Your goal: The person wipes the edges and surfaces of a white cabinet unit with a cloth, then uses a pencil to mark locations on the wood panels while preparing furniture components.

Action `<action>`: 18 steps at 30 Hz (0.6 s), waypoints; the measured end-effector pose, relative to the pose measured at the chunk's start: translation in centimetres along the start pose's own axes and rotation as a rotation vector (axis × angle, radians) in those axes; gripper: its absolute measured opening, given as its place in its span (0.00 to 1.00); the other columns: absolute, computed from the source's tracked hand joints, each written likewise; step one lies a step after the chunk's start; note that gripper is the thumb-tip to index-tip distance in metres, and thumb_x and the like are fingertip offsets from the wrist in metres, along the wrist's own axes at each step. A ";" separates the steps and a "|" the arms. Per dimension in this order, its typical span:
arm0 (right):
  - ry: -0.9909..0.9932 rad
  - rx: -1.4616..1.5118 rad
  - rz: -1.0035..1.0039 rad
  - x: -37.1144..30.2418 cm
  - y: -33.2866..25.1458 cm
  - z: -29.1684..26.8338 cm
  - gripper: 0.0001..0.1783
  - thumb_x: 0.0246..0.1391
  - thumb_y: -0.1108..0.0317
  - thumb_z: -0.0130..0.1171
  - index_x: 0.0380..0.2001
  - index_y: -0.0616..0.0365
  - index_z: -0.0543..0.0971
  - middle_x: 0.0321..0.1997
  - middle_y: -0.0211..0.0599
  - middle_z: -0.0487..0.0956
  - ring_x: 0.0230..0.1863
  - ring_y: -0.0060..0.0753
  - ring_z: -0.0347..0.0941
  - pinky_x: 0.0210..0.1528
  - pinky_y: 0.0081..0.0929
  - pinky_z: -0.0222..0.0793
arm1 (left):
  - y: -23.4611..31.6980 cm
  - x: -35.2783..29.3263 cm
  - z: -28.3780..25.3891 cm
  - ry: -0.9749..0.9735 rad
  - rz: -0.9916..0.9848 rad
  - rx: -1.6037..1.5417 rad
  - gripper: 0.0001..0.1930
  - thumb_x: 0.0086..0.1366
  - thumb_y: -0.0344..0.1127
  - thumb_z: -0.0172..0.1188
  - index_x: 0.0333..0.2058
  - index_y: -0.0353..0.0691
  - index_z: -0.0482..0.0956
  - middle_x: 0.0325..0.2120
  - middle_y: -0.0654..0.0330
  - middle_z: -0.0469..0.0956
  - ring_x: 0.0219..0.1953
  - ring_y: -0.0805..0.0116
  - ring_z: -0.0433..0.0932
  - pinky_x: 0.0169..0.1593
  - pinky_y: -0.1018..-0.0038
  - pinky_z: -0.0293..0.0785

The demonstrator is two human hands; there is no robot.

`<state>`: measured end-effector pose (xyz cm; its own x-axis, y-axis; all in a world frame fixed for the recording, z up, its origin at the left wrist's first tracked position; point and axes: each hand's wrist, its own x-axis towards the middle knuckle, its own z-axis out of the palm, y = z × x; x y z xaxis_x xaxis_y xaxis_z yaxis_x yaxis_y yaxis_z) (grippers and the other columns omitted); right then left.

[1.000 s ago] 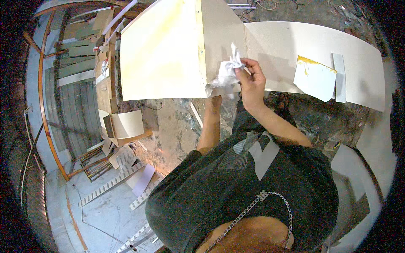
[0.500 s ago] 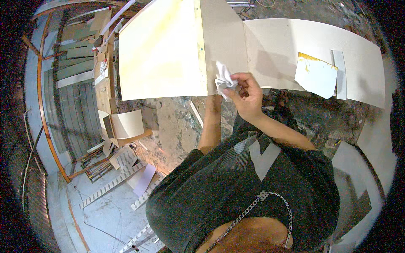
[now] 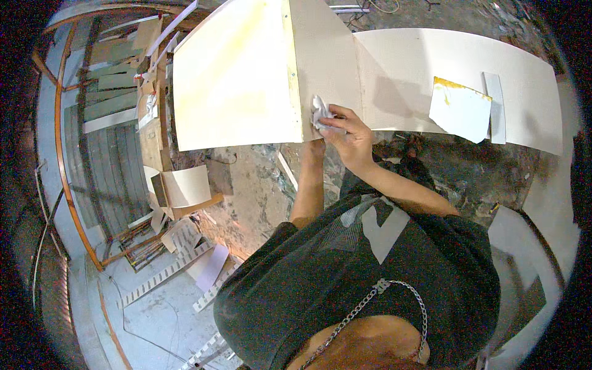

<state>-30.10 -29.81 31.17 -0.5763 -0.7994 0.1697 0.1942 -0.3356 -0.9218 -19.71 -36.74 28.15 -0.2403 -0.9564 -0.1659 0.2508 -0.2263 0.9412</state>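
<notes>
A crumpled white cloth (image 3: pixel 320 113) is pinched in the fingers of my right hand (image 3: pixel 349 133). It meets the pale beige board (image 3: pixel 327 68) close to that board's near edge, right of the seam. My left hand (image 3: pixel 315 147) reaches up beneath the same edge; its fingers are hidden behind the board. Directly left of the cloth, a glossy cream-white panel (image 3: pixel 237 80) stretches away, with a yellowish strip (image 3: pixel 292 74) along its right side.
Rightward, a long pale board (image 3: pixel 401 55) bears a white offcut (image 3: pixel 461 111) with a yellow-stained edge and a narrow grey strip (image 3: pixel 494 92). A wooden bench (image 3: pixel 151 135) with scraps stands at left. Slotted white strips (image 3: pixel 163 275) lie on the floor lower left.
My right hand has shifted slightly left and lowered the cloth against the board near the seam. The cloth looks more bunched. My left arm stays almost where it was.
</notes>
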 end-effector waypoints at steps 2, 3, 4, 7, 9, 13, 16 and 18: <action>-0.013 -0.017 -0.012 -0.2 0.4 -0.4 0.06 0.47 0.80 0.64 0.32 0.63 0.82 0.48 0.42 0.77 0.52 0.33 0.71 0.51 0.26 0.68 | -0.4 0.1 -0.7 -0.029 0.063 -0.021 0.27 0.67 0.51 0.48 0.57 0.38 0.66 0.45 0.56 0.73 0.47 0.63 0.74 0.47 0.68 0.75; -0.028 -0.002 -0.001 -0.3 1.0 -0.6 0.09 0.47 0.79 0.66 0.34 0.63 0.81 0.48 0.42 0.76 0.52 0.32 0.72 0.50 0.25 0.69 | -0.2 0.4 -1.3 -0.138 0.015 -0.020 0.27 0.67 0.51 0.48 0.57 0.38 0.66 0.46 0.56 0.73 0.47 0.62 0.74 0.48 0.67 0.74; -0.044 0.015 0.009 -0.1 1.1 -0.5 0.13 0.46 0.79 0.67 0.37 0.63 0.80 0.48 0.42 0.76 0.51 0.30 0.72 0.48 0.23 0.70 | -0.1 0.6 -1.4 -0.191 -0.009 -0.020 0.27 0.67 0.51 0.48 0.56 0.37 0.66 0.46 0.56 0.74 0.47 0.62 0.74 0.48 0.67 0.74; -0.001 0.082 0.222 0.2 1.1 -0.8 0.22 0.45 0.79 0.68 0.45 0.62 0.76 0.48 0.41 0.76 0.49 0.27 0.72 0.47 0.21 0.71 | -0.1 0.9 -1.0 -0.174 -0.021 0.055 0.32 0.65 0.58 0.49 0.56 0.36 0.68 0.47 0.54 0.75 0.49 0.60 0.74 0.50 0.65 0.73; 0.076 0.144 0.196 0.8 0.8 -0.4 0.22 0.44 0.73 0.70 0.44 0.61 0.76 0.45 0.38 0.77 0.47 0.27 0.75 0.46 0.23 0.72 | 0.3 1.5 -0.8 -0.286 -0.105 0.028 0.33 0.64 0.59 0.49 0.56 0.35 0.67 0.48 0.54 0.75 0.50 0.60 0.74 0.52 0.64 0.72; 0.007 0.076 0.210 1.7 0.9 -1.0 0.22 0.43 0.67 0.73 0.42 0.59 0.76 0.43 0.35 0.79 0.42 0.27 0.76 0.42 0.25 0.73 | -0.3 0.6 0.0 -0.086 0.061 0.059 0.33 0.64 0.56 0.51 0.58 0.37 0.65 0.53 0.53 0.72 0.52 0.59 0.73 0.54 0.62 0.71; 0.003 -0.028 0.242 1.5 1.1 -1.0 0.21 0.44 0.67 0.72 0.40 0.59 0.76 0.42 0.36 0.79 0.40 0.27 0.76 0.42 0.26 0.73 | -0.4 0.5 0.2 -0.006 0.042 -0.004 0.32 0.64 0.55 0.53 0.59 0.38 0.64 0.55 0.53 0.70 0.54 0.59 0.72 0.55 0.63 0.70; -0.052 -0.077 0.277 1.7 0.2 -1.5 0.20 0.45 0.71 0.71 0.41 0.60 0.76 0.41 0.34 0.78 0.43 0.24 0.75 0.43 0.24 0.73 | -0.2 0.3 -0.3 -0.068 0.048 0.063 0.32 0.64 0.55 0.53 0.59 0.39 0.64 0.54 0.54 0.70 0.54 0.60 0.72 0.56 0.63 0.70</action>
<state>-32.19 -30.45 30.78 -0.4675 -0.8807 -0.0765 0.2769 -0.0637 -0.9588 -19.52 -37.03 27.84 -0.2927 -0.9508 -0.1019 0.2043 -0.1663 0.9647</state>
